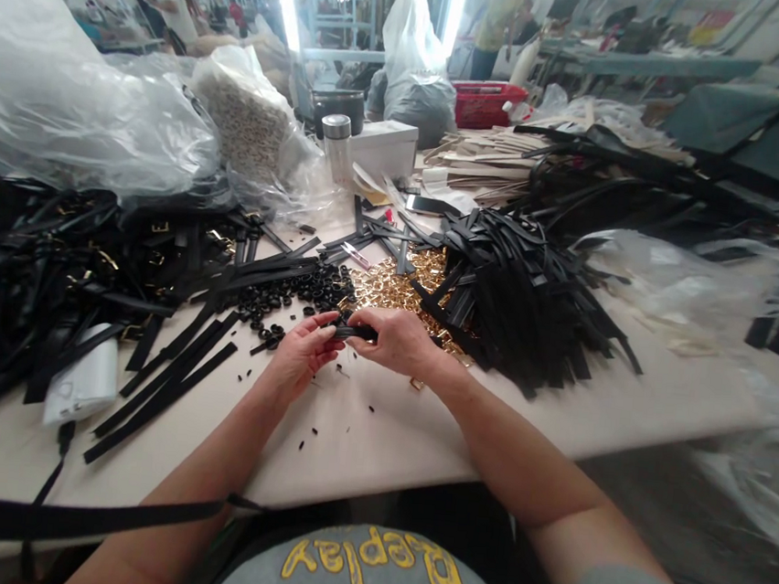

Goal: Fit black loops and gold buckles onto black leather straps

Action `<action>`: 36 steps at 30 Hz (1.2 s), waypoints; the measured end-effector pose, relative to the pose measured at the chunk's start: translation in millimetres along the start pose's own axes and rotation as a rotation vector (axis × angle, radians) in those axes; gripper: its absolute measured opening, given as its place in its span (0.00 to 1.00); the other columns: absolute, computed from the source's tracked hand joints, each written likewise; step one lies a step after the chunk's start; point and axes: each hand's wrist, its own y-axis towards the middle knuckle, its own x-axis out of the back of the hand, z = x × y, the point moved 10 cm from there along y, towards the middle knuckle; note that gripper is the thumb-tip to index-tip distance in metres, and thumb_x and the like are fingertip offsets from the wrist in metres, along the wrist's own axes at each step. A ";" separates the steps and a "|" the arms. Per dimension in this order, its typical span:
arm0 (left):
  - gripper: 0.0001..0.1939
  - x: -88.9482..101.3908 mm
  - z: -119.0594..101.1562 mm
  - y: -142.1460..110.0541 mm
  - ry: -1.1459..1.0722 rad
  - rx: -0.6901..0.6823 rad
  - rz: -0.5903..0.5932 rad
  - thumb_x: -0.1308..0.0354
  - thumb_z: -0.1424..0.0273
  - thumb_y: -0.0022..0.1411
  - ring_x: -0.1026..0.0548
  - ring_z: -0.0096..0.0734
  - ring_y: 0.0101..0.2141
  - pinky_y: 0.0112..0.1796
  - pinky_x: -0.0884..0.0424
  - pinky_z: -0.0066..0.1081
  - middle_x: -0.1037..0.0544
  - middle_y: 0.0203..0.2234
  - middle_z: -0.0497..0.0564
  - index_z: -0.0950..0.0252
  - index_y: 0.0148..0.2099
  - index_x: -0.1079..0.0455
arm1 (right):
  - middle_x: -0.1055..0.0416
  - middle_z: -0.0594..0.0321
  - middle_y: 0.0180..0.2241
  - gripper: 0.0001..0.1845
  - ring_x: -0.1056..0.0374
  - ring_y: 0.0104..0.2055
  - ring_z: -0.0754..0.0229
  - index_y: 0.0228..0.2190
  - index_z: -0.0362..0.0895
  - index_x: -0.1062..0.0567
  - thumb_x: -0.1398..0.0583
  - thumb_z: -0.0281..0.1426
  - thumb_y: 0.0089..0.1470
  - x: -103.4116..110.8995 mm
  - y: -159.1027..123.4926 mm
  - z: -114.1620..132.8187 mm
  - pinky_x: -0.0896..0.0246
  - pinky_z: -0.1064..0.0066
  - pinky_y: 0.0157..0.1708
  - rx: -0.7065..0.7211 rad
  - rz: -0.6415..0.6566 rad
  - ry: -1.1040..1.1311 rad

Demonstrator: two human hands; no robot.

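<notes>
Both hands meet over the middle of the table, each with its fingers closed on a short black strap (356, 332). My left hand (301, 352) pinches the strap's left end, and my right hand (395, 340) grips it from the right, hiding part of it. Just beyond the fingers lies a heap of gold buckles (396, 285). Small black strap loops (313, 289) are piled to the left of the buckles. A thick bundle of black straps (520, 286) lies right of my right hand.
Finished-looking buckled straps (91, 245) cover the table's left side, near a white power bank (84, 377) with a cable. Farther back stand a glass bottle (337, 145), a white box (384, 147) and plastic bags (418, 65). The table's front edge runs close to my body.
</notes>
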 end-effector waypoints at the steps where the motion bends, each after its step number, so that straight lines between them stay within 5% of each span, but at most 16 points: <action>1: 0.21 -1.1 1.1 -0.1 -0.007 0.008 0.016 0.35 0.75 0.51 0.23 0.25 0.24 0.25 0.28 0.20 0.21 0.28 0.52 0.68 0.49 0.30 | 0.24 0.64 0.34 0.09 0.32 0.33 0.64 0.38 0.45 0.23 0.38 0.33 0.53 -0.1 0.1 0.4 0.47 0.74 0.33 0.003 -0.017 0.033; 13: 0.21 -4.9 -6.8 -6.3 -0.087 -0.017 0.049 0.37 0.78 0.53 0.25 0.23 0.24 0.24 0.28 0.18 0.22 0.27 0.50 0.68 0.51 0.31 | 0.26 0.65 0.30 0.10 0.34 0.31 0.66 0.35 0.42 0.23 0.33 0.34 0.50 3.9 0.9 -7.8 0.47 0.76 0.32 -0.063 -0.080 0.239; 24: 0.23 -5.7 -5.9 -4.8 -0.049 -0.048 0.053 0.30 0.72 0.46 0.26 0.21 0.25 0.29 0.29 0.20 0.22 0.28 0.50 0.66 0.47 0.27 | 0.29 0.66 0.26 0.08 0.38 0.28 0.67 0.28 0.42 0.24 0.35 0.35 0.53 1.2 1.0 -1.6 0.52 0.76 0.29 0.022 -0.080 0.112; 32: 0.18 -16.2 -41.5 -14.8 0.776 -0.558 0.071 0.36 0.56 0.54 0.25 0.33 0.32 0.33 0.27 0.28 0.22 0.33 0.52 0.63 0.41 0.23 | 0.26 0.64 0.30 0.11 0.33 0.30 0.64 0.29 0.43 0.25 0.38 0.39 0.55 -3.3 -0.8 3.8 0.53 0.74 0.26 0.060 -0.029 -0.152; 36: 0.17 -20.4 -52.7 -23.8 0.970 -0.788 0.059 0.41 0.53 0.56 0.24 0.39 0.40 0.38 0.26 0.31 0.22 0.39 0.53 0.60 0.37 0.22 | 0.25 0.65 0.31 0.14 0.30 0.32 0.62 0.30 0.45 0.25 0.40 0.42 0.56 -10.7 0.5 1.4 0.55 0.73 0.24 0.025 0.026 -0.199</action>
